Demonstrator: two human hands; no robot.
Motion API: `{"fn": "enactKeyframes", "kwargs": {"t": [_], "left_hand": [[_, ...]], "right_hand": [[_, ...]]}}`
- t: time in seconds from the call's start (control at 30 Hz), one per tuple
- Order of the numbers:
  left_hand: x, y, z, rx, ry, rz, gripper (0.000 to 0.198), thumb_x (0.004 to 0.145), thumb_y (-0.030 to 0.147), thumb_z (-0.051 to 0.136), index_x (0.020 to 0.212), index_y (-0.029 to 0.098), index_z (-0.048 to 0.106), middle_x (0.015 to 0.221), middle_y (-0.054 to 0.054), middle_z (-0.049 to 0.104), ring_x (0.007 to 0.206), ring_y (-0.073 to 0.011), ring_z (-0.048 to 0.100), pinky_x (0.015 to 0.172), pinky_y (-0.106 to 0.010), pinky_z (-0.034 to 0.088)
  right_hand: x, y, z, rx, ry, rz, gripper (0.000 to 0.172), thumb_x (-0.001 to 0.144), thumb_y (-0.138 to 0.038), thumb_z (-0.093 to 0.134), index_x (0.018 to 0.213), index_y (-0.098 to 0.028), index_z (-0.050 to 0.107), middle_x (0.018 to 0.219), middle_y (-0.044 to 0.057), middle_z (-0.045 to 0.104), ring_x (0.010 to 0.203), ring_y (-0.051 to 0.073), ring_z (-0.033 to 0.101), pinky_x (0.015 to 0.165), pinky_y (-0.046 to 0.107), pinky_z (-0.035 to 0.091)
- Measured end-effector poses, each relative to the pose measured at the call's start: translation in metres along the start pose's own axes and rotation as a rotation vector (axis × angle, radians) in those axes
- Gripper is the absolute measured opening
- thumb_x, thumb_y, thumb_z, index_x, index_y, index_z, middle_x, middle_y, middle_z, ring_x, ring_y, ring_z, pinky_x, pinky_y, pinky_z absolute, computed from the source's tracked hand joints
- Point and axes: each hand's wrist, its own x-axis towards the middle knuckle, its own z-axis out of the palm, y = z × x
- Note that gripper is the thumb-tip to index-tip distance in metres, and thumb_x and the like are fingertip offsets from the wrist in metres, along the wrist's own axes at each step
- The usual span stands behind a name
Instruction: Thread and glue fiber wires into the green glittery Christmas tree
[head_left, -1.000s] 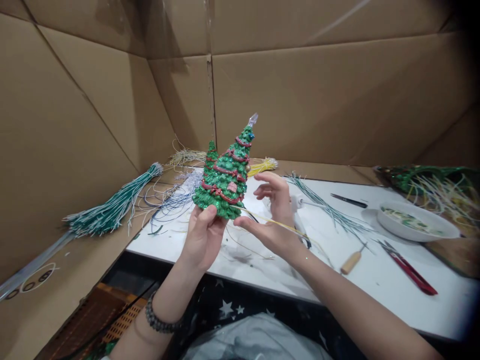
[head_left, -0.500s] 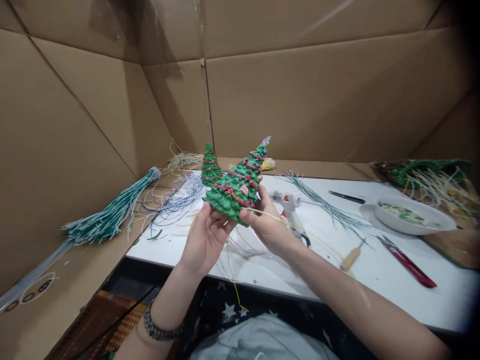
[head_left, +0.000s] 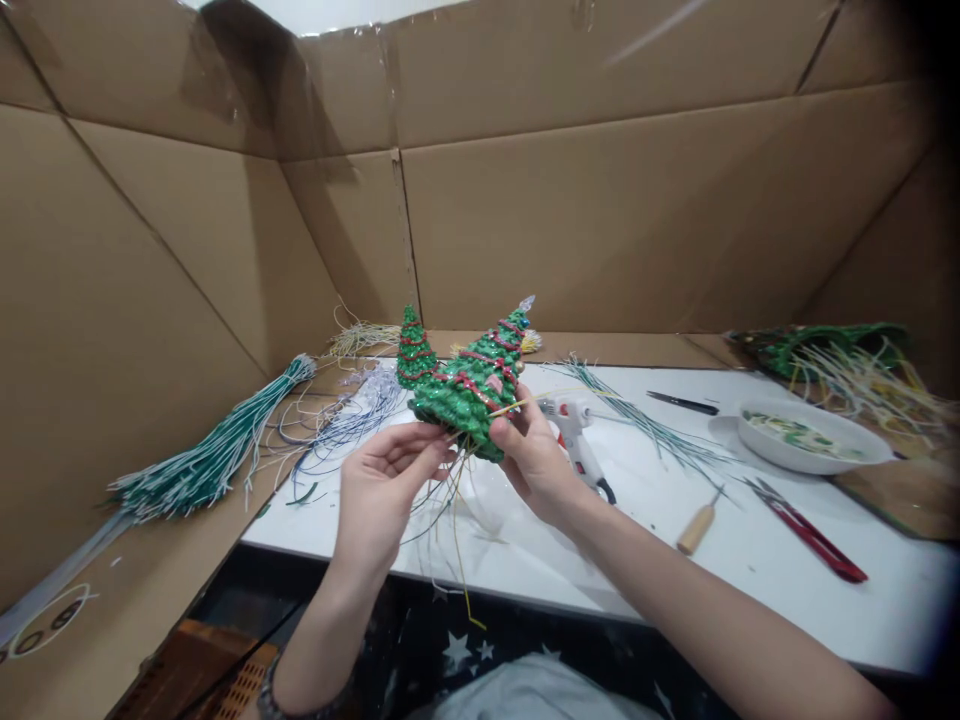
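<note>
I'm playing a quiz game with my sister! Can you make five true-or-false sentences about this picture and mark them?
1. The right hand holds a green tree. True.
2. The left hand is on the glue gun. False: it is at the held tree's underside.
3. A wooden-handled tool lies on the white table. True.
4. The red-handled snips are in the bowl. False: they lie on the table.
5. A second tree shows behind the held one. True.

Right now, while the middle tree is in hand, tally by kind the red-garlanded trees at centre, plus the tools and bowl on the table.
Red-garlanded trees: 2
Glue gun: 1
Wooden-handled awl: 1
Red-handled snips: 1
Slim dark tool: 1
White bowl: 1
Total: 7
</note>
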Motion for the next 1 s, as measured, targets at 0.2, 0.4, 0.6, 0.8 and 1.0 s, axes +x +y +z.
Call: {"fn": "enactKeyframes", "kwargs": {"t": [0.2, 0.4, 0.6, 0.8, 1.0], "left_hand": [[0.018, 0.015, -0.046, 0.54, 0.231, 0.276, 0.012, 0.071, 0.032, 0.079, 0.078, 0.024, 0.075, 0.079, -0.001, 0.075, 0.074, -0.0171, 0.068, 0.067, -0.025, 0.052], [0.009, 0.029, -0.048, 0.872, 0.129, 0.462, 0.011, 0.081, 0.029, 0.067, 0.09, 0.027, 0.074, 0.101, -0.002, 0.073, 0.095, -0.0217, 0.064, 0.086, -0.031, 0.045], [-0.013, 0.018, -0.006, 0.27, -0.135, 0.12, 0.02, 0.087, 0.03, 0.062, 0.102, 0.021, 0.072, 0.066, 0.001, 0.067, 0.048, -0.0099, 0.056, 0.047, -0.022, 0.046], [-0.017, 0.005, 0.016, -0.253, -0.131, -0.202, 0.014, 0.083, 0.025, 0.069, 0.094, 0.018, 0.067, 0.051, 0.005, 0.059, 0.039, -0.0036, 0.047, 0.039, -0.012, 0.038], [-0.012, 0.001, 0.018, -0.327, -0.168, -0.269, 0.024, 0.069, 0.027, 0.081, 0.075, 0.016, 0.061, 0.051, 0.004, 0.06, 0.042, -0.0046, 0.051, 0.04, -0.012, 0.041]], "right_hand": [[0.009, -0.013, -0.008, 0.013, 0.112, -0.04, 0.076, 0.053, -0.054, 0.087, 0.115, -0.03, 0.049, 0.12, 0.005, 0.069, 0.109, 0.021, 0.067, 0.098, 0.035, 0.053], [0.011, -0.011, -0.008, 0.001, 0.13, -0.042, 0.081, 0.047, -0.05, 0.09, 0.113, -0.029, 0.049, 0.124, 0.006, 0.067, 0.112, 0.02, 0.065, 0.096, 0.031, 0.054], [0.002, -0.004, -0.003, -0.006, 0.044, 0.008, 0.081, 0.053, -0.05, 0.089, 0.119, -0.028, 0.046, 0.13, 0.008, 0.063, 0.121, 0.025, 0.06, 0.106, 0.039, 0.046], [-0.004, 0.001, 0.0, 0.004, -0.024, 0.058, 0.081, 0.056, -0.053, 0.087, 0.121, -0.029, 0.044, 0.129, 0.008, 0.062, 0.123, 0.027, 0.057, 0.11, 0.045, 0.042], [-0.005, 0.003, 0.001, -0.05, -0.136, 0.053, 0.088, 0.052, -0.049, 0.09, 0.122, -0.028, 0.041, 0.126, 0.008, 0.061, 0.118, 0.027, 0.06, 0.101, 0.045, 0.05]]}}
